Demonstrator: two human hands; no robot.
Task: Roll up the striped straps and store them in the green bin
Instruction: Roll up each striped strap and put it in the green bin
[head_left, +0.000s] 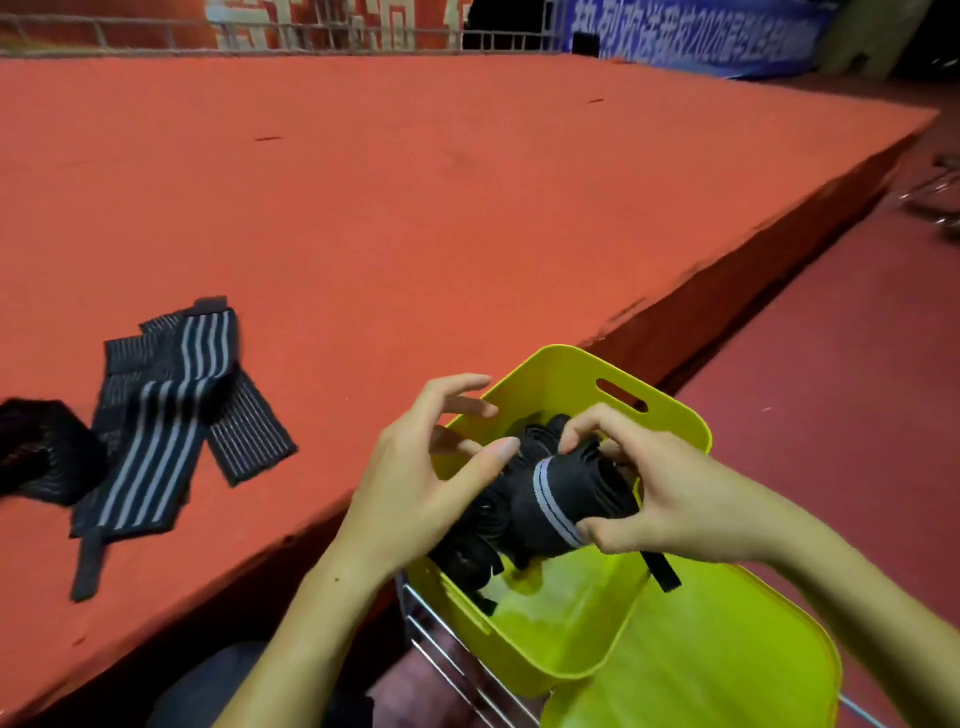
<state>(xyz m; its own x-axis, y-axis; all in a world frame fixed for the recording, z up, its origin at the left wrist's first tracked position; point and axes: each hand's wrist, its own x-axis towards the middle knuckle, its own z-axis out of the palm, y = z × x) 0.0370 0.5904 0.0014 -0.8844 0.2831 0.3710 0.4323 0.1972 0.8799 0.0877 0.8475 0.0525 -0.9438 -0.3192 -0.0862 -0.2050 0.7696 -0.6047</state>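
Observation:
A yellow-green bin (670, 415) sits at the edge of the red platform. My right hand (670, 499) grips a rolled black strap with a grey stripe (566, 504) just above the bin's opening, thumb under the roll and fingertips on its top. My left hand (431, 467) hovers beside the roll with spread fingers, its thumb tip touching the roll's end. Other rolled black straps (467, 551) lie inside the bin. Several unrolled black straps with grey stripes (166, 415) lie in a loose pile on the platform to the left.
The bin's lid (727, 665) lies at the lower right, partly under the bin. A wire rack (447, 639) shows beneath the bin. A dark bundle (36, 452) lies at the far left. The red platform (415, 208) stretches ahead, with lower floor to the right.

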